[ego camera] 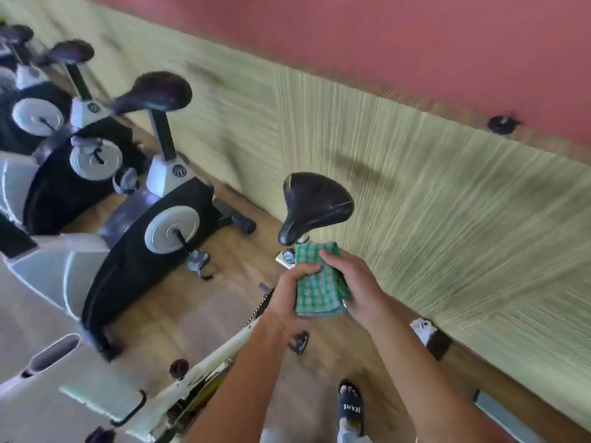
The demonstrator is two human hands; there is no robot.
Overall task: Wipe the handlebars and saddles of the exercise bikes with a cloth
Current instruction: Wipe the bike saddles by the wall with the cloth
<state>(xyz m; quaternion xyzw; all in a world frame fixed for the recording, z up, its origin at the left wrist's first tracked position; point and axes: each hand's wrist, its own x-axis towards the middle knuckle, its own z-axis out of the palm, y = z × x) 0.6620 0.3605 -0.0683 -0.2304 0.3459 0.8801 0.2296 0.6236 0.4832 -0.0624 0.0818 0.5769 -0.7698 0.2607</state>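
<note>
1. Both my hands are curled round the green checked cloth (319,279): my left hand (289,295) bunches its near edge in the fingers, my right hand (355,282) pinches the far side with the thumb on top. The cloth is held in the air, touching no bike yet.
2. The nearest saddle (315,204) sits just beyond my fingertips, up and slightly left. If I reach with the cloth wadded like this, I judge only a small lump would meet the leather and most of the top would be missed.
3. A loose corner hangs below my palms; it could snag on the seat-post knob (287,257) right beside my left fingers.
4. The view is streaked with motion, so a hurried swipe may slide off the saddle's sloping nose.
5. More saddles (153,91) wait well off to my left; skipping one is easy.
</note>
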